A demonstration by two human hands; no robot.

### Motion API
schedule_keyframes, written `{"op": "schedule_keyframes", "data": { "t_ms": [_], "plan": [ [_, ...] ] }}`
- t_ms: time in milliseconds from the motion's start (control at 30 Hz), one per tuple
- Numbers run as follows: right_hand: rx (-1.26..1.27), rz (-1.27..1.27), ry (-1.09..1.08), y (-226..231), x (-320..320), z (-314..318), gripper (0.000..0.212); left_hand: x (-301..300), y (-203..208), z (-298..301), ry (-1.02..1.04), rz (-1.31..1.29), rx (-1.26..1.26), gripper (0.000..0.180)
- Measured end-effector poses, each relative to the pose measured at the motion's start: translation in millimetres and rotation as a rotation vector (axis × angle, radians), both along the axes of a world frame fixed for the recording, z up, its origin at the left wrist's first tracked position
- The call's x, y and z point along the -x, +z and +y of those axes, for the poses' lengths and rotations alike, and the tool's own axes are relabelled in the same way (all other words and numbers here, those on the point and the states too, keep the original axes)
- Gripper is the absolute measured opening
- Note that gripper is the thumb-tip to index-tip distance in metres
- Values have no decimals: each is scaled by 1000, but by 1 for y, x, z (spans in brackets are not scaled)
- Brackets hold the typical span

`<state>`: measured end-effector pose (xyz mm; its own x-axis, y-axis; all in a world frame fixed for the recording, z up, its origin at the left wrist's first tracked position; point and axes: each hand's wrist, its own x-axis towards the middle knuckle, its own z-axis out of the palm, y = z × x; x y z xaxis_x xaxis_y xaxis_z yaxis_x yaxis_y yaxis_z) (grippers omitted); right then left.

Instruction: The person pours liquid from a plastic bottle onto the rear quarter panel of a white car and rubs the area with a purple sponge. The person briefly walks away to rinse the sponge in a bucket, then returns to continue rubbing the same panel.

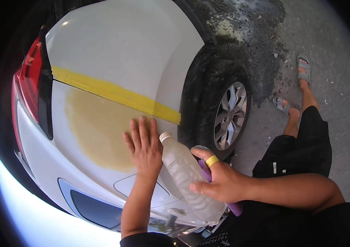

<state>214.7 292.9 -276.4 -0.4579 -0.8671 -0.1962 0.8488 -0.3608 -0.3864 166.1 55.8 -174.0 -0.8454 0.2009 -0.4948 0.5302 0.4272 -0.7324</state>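
The tan patch (94, 119) lies on the white car (113, 37), just on the near side of the yellow tape (115, 94). The tape is on and the patch looks spread smooth; its edge shows plainly, and what's left I can't tell. Near the tape, the left hand (147, 154) rests flat at the patch's end, fingers slightly spread, gripping nothing. Farther from the tape, the right hand (226, 181) is curled round a clear bottle (181, 164) and a purple sheet (236, 209). The wheel (225, 117) stands past the tape's right end.

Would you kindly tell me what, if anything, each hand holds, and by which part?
The right hand holds the bottle by its side and a purple sheet by its middle; the left hand holds nothing, lying on the car.
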Motion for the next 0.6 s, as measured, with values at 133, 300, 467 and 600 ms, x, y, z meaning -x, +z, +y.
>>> {"op": "schedule_keyframes", "data": {
  "t_ms": [133, 300, 467, 600],
  "plan": [
    [-3, 16, 36, -1, 7, 7, 88, 33, -17, 22, 172, 277, -102, 66],
    [-54, 30, 26, -6, 10, 9, 89, 36, -33, 25, 220, 419, -56, 78],
    [-124, 129, -34, -13, 7, 10, 92, 36, -40, 25, 254, 475, -78, 83],
    [-85, 64, 79, -21, 19, 16, 93, 38, -50, 30, 290, 514, -94, 85]
  ]
}}
